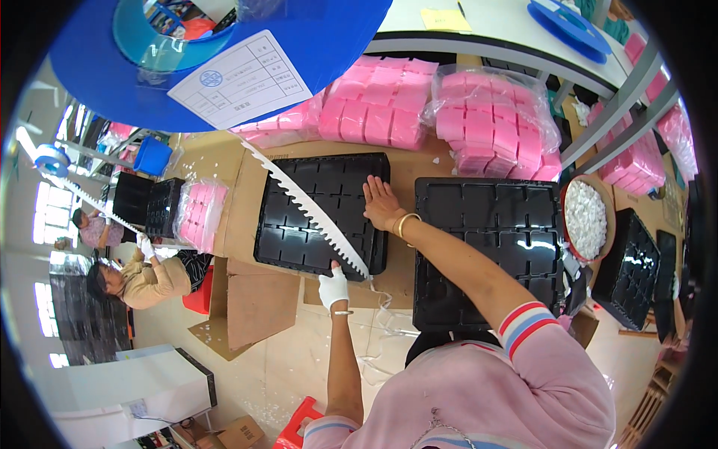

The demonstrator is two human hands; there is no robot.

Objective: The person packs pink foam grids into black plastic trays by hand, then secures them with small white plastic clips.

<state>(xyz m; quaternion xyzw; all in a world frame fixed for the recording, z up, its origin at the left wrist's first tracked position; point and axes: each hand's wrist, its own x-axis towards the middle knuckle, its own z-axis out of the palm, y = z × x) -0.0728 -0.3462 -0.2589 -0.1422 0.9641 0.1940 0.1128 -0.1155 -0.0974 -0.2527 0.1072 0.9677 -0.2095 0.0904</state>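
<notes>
A stack of black compartment trays (pixel 318 168) lies on the cardboard-covered table in front of me. My right hand (pixel 381 202), bare with a bracelet at the wrist, rests flat against its right side, fingers stretched out. At the front edge, my left hand (pixel 333 289) in a white glove grips the tray; a bare fingertip shows on the rim, and the other fingers are hidden. A white toothed strip (pixel 303 202) runs down from a big blue reel (pixel 321 52) and crosses above the tray, its lower end near the front right corner.
A second black tray stack (pixel 486 247) stands at right, beside a bowl of white pieces (pixel 585 218). Bagged pink foam blocks (pixel 378 105) line the back. An open cardboard box (pixel 258 307) sits front left. A co-worker (pixel 153 280) handles another strip at far left. A red stool (pixel 299 423) stands below.
</notes>
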